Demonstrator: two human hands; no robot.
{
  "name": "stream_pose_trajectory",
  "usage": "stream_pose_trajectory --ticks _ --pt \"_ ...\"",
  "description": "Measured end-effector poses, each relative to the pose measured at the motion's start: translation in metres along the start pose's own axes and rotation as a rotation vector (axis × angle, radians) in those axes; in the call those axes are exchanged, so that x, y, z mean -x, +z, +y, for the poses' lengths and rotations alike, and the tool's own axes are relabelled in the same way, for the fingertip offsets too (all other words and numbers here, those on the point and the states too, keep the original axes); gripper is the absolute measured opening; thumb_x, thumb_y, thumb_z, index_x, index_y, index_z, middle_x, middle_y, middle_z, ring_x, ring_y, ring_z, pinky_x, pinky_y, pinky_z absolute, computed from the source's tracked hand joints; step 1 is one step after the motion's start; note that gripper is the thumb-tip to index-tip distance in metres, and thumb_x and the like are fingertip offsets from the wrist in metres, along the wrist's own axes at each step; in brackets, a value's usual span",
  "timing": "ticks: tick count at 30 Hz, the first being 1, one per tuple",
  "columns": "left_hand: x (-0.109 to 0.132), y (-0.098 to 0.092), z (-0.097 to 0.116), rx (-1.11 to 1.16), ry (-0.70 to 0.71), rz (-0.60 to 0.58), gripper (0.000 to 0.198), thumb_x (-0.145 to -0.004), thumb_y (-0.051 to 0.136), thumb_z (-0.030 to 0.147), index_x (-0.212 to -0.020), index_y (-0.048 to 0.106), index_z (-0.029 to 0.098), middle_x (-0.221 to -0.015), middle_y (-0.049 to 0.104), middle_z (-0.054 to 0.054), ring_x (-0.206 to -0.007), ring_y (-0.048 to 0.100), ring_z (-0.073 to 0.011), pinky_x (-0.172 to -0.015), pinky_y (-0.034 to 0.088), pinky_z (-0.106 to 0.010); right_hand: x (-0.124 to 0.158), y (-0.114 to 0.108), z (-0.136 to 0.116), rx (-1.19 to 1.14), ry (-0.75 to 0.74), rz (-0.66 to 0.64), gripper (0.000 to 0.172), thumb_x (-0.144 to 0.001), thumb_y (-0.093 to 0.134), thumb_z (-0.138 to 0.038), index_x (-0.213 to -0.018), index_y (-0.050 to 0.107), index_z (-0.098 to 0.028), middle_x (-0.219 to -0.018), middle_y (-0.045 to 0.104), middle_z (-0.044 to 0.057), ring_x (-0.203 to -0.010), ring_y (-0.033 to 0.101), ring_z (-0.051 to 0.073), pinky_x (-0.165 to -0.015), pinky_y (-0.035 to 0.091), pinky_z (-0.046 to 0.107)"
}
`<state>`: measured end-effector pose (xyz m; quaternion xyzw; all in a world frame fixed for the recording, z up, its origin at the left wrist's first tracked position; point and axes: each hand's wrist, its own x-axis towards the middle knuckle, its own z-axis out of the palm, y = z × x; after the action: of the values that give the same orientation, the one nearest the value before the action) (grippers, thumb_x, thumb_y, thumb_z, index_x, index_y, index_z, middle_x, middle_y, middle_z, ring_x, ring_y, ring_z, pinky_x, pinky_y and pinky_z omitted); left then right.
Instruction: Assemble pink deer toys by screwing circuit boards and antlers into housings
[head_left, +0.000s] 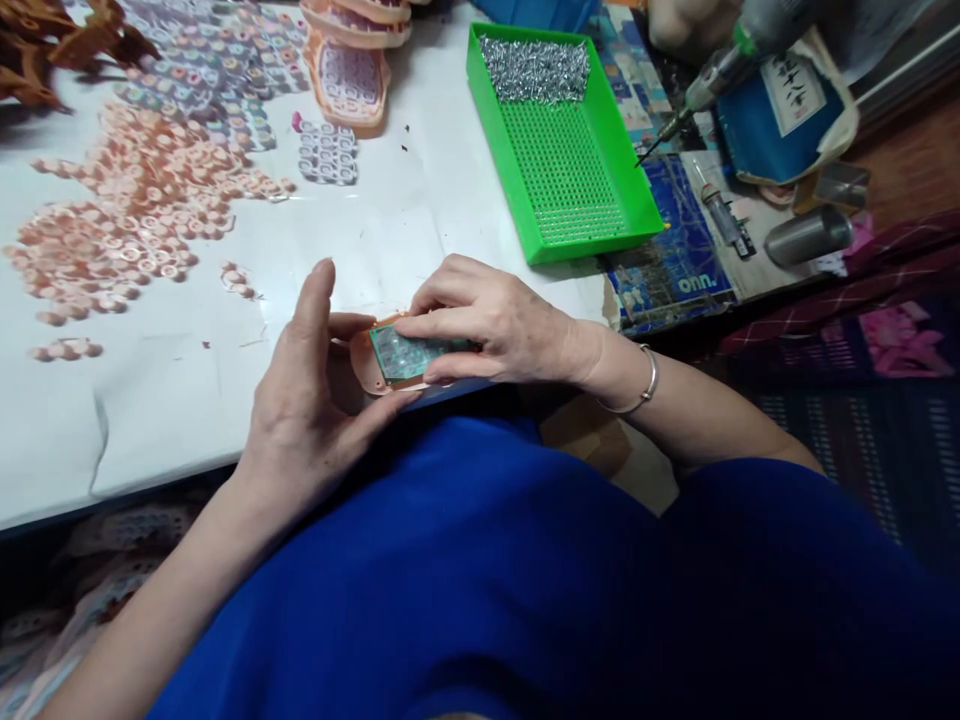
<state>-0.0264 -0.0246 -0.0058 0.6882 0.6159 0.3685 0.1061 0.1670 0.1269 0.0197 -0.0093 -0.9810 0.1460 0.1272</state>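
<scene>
Near the table's front edge lies a peach plastic shell (364, 362) with a green circuit board (405, 355) set in it. My left hand (304, 400) holds the shell's left end, thumb along the near edge, other fingers behind it and one finger raised. From the right, my right hand (499, 325) grips the board and shell, with fingertips resting on the board's face. The fingers cover the right part of the board. Beyond my hands lie a small cluster of peach button pieces (237, 280) and a pale keypad sheet (328, 153).
A green tray (525, 235) holds many screws (534, 70). An electric screwdriver (712, 80) hangs at the right, its bit near the tray. Peach buttons (142, 200) and coloured keypads (202, 75) are heaped at the left. Stacked peach shells (311, 70) stand at the back.
</scene>
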Motion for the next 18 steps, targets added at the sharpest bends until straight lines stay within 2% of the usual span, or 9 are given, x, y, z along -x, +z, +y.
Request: stream_pose_trajectory --ticks 6,14,18 --pt "0.0004 -0.0003 -0.0009 -0.016 0.001 0.005 0.101 -0.082 0.074 0.050 -0.161 0.014 0.028 -0.118 0.069 -0.013 -0.097 0.071 -0.0250 -0.082 0.062 -0.042 -0.0031 -0.0028 -0.0027 0.026 0.043 -0.112 0.047 -0.107 0.033 -0.047 -0.133 0.056 -0.015 -0.118 0.053 0.010 -0.110 0.049 0.022 -0.099 0.044 0.045" --pt "0.0013 0.0013 -0.0015 0.016 0.003 0.008 0.099 -0.083 0.073 0.050 -0.161 0.015 0.031 -0.118 0.068 -0.012 -0.092 0.071 -0.0239 -0.081 0.061 -0.042 -0.0058 -0.0037 -0.0030 0.012 0.027 -0.086 0.052 -0.103 0.042 -0.054 -0.126 0.061 -0.012 -0.107 0.055 0.009 -0.099 0.047 0.020 -0.093 0.045 0.038" --pt "0.0009 0.0009 -0.0024 -0.016 0.022 0.005 0.100 -0.083 0.073 0.050 -0.161 0.014 0.028 -0.118 0.068 -0.013 -0.090 0.070 -0.0229 -0.080 0.061 -0.040 -0.0072 -0.0050 -0.0042 0.013 0.039 -0.080 0.054 -0.104 0.035 -0.055 -0.123 0.063 -0.012 -0.104 0.056 0.008 -0.096 0.048 0.020 -0.091 0.045 0.037"
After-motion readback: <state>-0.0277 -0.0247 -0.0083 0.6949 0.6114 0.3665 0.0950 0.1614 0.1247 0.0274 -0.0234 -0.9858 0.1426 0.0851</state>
